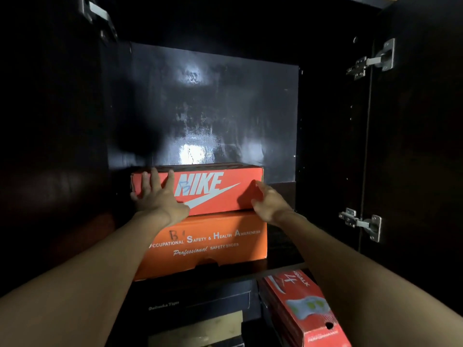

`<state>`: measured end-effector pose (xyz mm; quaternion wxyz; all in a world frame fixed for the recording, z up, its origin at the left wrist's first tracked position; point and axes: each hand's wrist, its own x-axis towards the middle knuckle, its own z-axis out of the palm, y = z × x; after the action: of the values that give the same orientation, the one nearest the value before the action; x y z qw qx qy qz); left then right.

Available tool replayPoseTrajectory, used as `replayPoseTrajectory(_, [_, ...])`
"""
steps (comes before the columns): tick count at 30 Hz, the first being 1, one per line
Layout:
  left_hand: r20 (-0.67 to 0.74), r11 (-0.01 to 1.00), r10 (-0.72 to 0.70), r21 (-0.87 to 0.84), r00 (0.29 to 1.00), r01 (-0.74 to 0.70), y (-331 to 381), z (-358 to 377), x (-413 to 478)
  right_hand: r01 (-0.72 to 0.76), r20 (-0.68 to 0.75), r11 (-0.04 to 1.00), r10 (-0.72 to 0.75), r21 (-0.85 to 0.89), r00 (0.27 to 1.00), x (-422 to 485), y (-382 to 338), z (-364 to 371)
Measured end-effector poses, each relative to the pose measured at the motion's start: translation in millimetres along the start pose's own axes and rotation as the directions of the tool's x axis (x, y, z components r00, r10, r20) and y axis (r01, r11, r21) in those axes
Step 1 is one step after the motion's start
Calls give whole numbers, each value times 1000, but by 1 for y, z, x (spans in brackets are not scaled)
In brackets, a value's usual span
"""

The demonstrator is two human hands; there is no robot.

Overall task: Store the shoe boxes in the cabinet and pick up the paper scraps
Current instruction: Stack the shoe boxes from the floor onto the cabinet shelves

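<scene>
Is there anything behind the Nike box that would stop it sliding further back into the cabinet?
Nothing visible does. The Nike box sits on the orange safety shoes box, with both hands on its front. Above and behind it, only the bare, glossy back panel shows, though the space directly behind the box is hidden.

Dim, dark wooden interior, glossy back panel (213, 108) reflecting light, silver hinges (370, 61) rightward.

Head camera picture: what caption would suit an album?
Both hands press a Nike box onto an orange box in a cabinet.

Open room above the stacked Nike box (215, 190); cabinet walls (325, 136) close beside.
</scene>
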<state>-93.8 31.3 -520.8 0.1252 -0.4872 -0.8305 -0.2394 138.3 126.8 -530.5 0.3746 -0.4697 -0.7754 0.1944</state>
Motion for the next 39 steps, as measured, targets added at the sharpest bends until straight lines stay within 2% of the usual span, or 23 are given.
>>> replayPoseTrajectory(4, [-20, 997, 68, 37, 997, -67, 14, 18, -29, 36, -41, 999, -36, 6, 999, -30, 12, -8])
replayPoseTrajectory(7, [-8, 978, 155, -142, 988, -155, 26, 31, -57, 35, -48, 999, -33, 40, 998, -59, 25, -12])
replayPoseTrajectory(12, [68, 874, 353, -379, 933, -303, 53, 54, -124, -7, -56, 1000, 7, -2, 998, -138, 72, -9])
replayPoseTrajectory(18, [161, 759, 606, -408, 779, -507, 106, 96, -226, -165, -106, 984, 158, -60, 982, -272, 126, -24])
replayPoseTrajectory(20, [212, 695, 680, -489, 702, -526, 126, 116, -264, -249, -143, 964, 235, -93, 962, -318, 147, -32])
replayPoseTrajectory(22, [274, 642, 729, -592, 627, -487, 148, 136, -302, -337, -188, 936, 314, -105, 931, -365, 168, -41])
replayPoseTrajectory(27, [490, 629, 754, -731, 438, -265, 201, 186, -411, -592, -310, 803, 546, -72, 778, -481, 216, -54])
replayPoseTrajectory(30, [599, 660, 742, -732, 302, -169, 219, 220, -482, -718, -346, 694, 662, -51, 665, -548, 253, -49])
replayPoseTrajectory(33, [693, 717, 696, -684, 188, -132, 220, 252, -547, -838, -308, 541, 787, -74, 535, -605, 280, -43])
replayPoseTrajectory(37, [795, 802, 596, -586, 112, -110, 203, 283, -606, -947, -245, 285, 917, -150, 314, -668, 308, -38])
replayPoseTrajectory(39, [841, 844, 535, -528, 81, -88, 193, 296, -622, -943, -218, 191, 942, -272, 254, -693, 319, -33])
